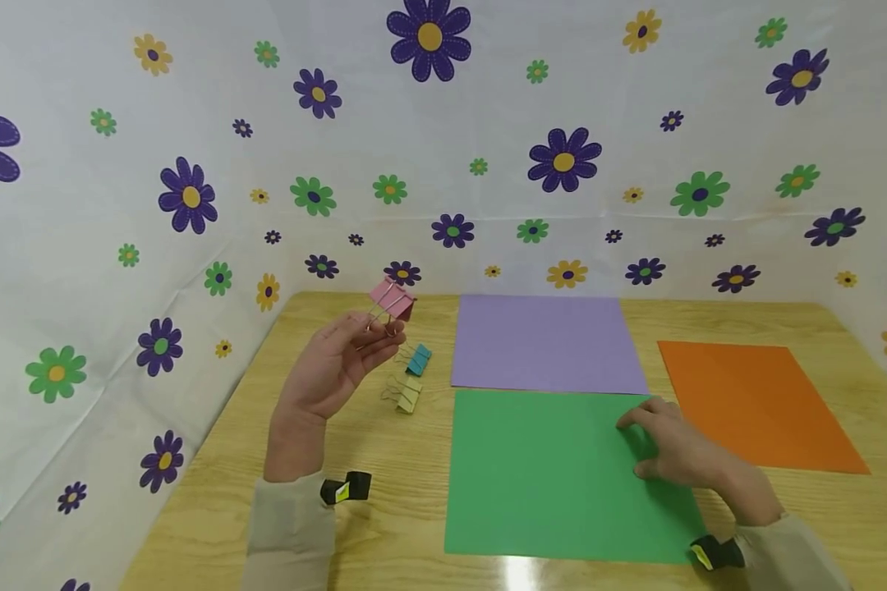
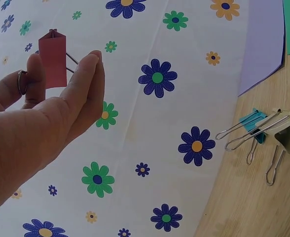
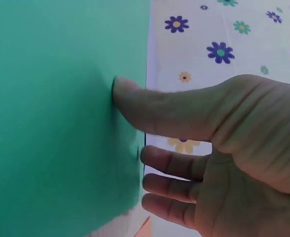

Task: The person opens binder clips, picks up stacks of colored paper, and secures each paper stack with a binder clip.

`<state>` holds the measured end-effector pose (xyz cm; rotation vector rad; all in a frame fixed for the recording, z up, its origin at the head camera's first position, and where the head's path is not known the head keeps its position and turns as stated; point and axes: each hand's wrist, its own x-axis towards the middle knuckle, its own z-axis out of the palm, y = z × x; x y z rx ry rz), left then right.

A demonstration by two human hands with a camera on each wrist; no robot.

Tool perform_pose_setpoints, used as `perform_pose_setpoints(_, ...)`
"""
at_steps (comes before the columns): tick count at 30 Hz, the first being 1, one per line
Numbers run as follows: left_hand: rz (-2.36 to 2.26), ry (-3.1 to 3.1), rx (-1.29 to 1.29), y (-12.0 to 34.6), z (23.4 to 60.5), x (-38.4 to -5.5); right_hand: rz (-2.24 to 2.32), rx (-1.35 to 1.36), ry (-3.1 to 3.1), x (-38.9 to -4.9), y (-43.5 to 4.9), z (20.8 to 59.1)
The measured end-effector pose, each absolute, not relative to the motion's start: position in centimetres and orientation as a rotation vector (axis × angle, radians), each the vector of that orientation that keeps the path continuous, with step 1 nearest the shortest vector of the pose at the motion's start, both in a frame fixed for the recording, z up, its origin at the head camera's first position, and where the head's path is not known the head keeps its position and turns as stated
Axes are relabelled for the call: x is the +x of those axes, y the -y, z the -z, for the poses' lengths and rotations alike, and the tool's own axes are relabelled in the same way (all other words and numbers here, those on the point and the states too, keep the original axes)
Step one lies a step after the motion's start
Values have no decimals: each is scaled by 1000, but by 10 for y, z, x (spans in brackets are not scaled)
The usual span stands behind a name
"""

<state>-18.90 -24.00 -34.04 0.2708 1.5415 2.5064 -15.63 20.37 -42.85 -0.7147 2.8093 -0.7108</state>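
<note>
My left hand (image 1: 333, 365) is raised above the table's left side and pinches a pink binder clip (image 1: 392, 299) by its wire handles. In the left wrist view the clip's flat reddish side (image 2: 53, 61) shows between thumb and fingers. Below that hand, a blue binder clip (image 1: 418, 359) and a pale yellow binder clip (image 1: 409, 395) lie on the wood, handles pointing left. My right hand (image 1: 673, 447) rests at the right part of a green sheet (image 1: 540, 476). Its thumb (image 3: 150, 108) touches the sheet, with the fingers loosely bent near its edge.
Behind the green sheet lies a purple sheet (image 1: 547, 341), and an orange sheet (image 1: 761, 406) lies to the right. All are on a wooden table (image 1: 384, 525). A white flower-patterned cloth (image 1: 488, 107) hangs along the back and sides.
</note>
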Motion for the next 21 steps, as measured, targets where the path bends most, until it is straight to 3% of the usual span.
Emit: perform_pose_setpoints(21,-2479,-1604,279,240,340,-188,698,-670,-2855,-178,-214,430)
